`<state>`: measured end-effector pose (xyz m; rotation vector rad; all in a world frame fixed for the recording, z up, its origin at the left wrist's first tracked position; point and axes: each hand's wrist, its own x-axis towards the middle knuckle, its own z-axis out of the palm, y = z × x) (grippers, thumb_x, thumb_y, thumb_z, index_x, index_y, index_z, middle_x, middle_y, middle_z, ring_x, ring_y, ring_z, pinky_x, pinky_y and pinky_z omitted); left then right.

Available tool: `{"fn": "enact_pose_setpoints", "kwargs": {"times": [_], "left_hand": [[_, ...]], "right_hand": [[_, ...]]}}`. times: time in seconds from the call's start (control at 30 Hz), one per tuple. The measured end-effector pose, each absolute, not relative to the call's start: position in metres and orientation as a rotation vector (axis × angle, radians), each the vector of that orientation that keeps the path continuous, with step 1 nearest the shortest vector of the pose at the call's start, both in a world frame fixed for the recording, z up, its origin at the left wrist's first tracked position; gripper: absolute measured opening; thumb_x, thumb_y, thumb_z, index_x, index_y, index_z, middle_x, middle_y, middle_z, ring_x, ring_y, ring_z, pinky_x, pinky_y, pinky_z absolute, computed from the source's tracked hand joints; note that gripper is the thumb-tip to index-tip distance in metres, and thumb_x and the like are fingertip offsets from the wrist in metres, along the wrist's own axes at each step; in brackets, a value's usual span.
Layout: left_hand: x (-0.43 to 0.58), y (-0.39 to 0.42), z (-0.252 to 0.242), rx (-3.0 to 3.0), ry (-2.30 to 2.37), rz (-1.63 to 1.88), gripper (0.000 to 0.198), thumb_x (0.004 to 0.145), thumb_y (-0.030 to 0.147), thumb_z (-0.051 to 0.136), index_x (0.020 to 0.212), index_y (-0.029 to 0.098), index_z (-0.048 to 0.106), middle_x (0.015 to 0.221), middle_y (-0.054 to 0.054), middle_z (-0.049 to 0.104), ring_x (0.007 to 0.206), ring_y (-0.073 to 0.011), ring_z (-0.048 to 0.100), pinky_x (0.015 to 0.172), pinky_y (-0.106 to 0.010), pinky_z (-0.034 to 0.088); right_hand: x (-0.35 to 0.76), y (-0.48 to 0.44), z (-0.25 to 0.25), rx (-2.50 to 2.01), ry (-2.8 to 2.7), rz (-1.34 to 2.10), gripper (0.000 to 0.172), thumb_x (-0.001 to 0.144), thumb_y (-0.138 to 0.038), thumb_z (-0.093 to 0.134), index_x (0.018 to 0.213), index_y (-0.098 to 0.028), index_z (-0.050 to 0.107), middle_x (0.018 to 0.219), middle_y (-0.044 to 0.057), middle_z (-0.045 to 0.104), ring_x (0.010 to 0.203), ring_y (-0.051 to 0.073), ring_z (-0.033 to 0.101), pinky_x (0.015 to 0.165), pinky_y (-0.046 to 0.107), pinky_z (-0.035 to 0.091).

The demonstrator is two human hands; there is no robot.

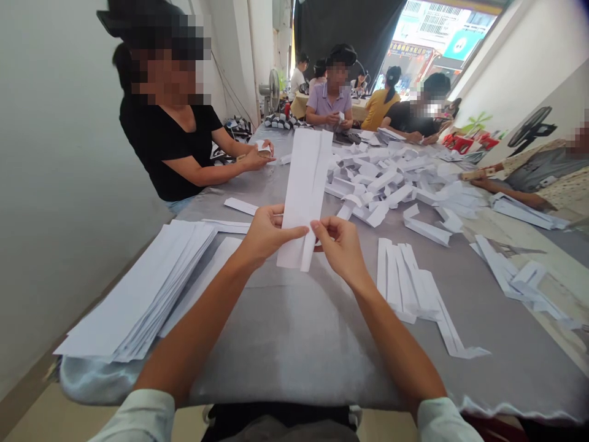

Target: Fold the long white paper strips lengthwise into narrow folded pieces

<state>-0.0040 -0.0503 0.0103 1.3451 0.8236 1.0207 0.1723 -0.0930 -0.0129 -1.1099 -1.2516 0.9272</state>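
Note:
A long white sheet of paper (304,178) stands nearly upright between my hands, above the table. Along its right side runs a lengthwise fold. My left hand (269,233) grips the left edge, its thumb lying across the front and the fingers behind. On the right, my right hand (339,242) pinches the folded strip between thumb and fingers. Left of my arms lies a stack of flat white sheets (138,288). Several narrow folded paper strips (409,282) lie on the table to the right of my right hand.
A grey cloth (294,344) covers the table. Beyond the paper sits a large heap of folded white pieces (391,175). One person (184,147) in black works at the left; others sit at the far end and right. Scissors (515,248) lie at the right.

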Motion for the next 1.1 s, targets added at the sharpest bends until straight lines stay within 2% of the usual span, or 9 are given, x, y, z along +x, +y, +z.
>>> {"fn": "enact_pose_setpoints", "kwargs": {"times": [0.2, 0.4, 0.6, 0.93, 1.1], "left_hand": [[-0.0031, -0.0488, 0.0086, 1.296, 0.851, 1.146, 0.051, 0.069, 0.033, 0.097, 0.112, 0.013, 0.081, 0.097, -0.012, 0.085, 0.078, -0.029, 0.081, 0.067, -0.037, 0.066], [-0.0049, -0.049, 0.0102, 1.31, 0.79, 1.061, 0.061, 0.069, 0.03, 0.097, 0.124, 0.015, 0.075, 0.103, -0.012, 0.085, 0.084, -0.0302, 0.082, 0.072, -0.038, 0.067], [-0.0063, -0.0486, 0.0111, 1.322, 0.812, 1.071, 0.056, 0.07, 0.031, 0.096, 0.12, 0.014, 0.078, 0.103, -0.013, 0.085, 0.082, -0.0293, 0.081, 0.068, -0.036, 0.065], [-0.0098, -0.0464, 0.0125, 1.348, 0.801, 0.96, 0.064, 0.067, 0.03, 0.098, 0.125, 0.015, 0.077, 0.103, -0.013, 0.085, 0.084, -0.0303, 0.082, 0.07, -0.037, 0.066], [-0.0099, -0.0458, 0.0105, 1.346, 0.831, 1.016, 0.062, 0.067, 0.032, 0.099, 0.122, 0.014, 0.078, 0.102, -0.013, 0.085, 0.08, -0.0288, 0.081, 0.068, -0.036, 0.065]], "right_hand": [[0.1769, -0.0956, -0.0106, -1.13, -1.352, 1.08, 0.049, 0.089, -0.065, 0.078, 0.082, -0.017, 0.072, 0.079, 0.004, 0.071, 0.076, 0.018, 0.071, 0.065, 0.031, 0.07], [0.1757, -0.0975, -0.0105, -1.104, -1.374, 0.942, 0.049, 0.09, -0.064, 0.078, 0.077, -0.019, 0.066, 0.078, 0.002, 0.066, 0.077, 0.018, 0.068, 0.066, 0.031, 0.07], [0.1769, -0.0975, -0.0091, -1.108, -1.366, 1.02, 0.047, 0.09, -0.064, 0.079, 0.083, -0.019, 0.07, 0.083, 0.004, 0.07, 0.08, 0.019, 0.071, 0.066, 0.031, 0.07], [0.1799, -0.096, -0.0117, -1.112, -1.406, 1.071, 0.047, 0.092, -0.065, 0.076, 0.083, -0.019, 0.072, 0.08, 0.004, 0.07, 0.079, 0.019, 0.071, 0.066, 0.032, 0.07], [0.1801, -0.0966, -0.0094, -1.096, -1.375, 1.118, 0.05, 0.088, -0.068, 0.079, 0.084, -0.018, 0.072, 0.081, 0.004, 0.07, 0.08, 0.019, 0.071, 0.067, 0.032, 0.071]]}}
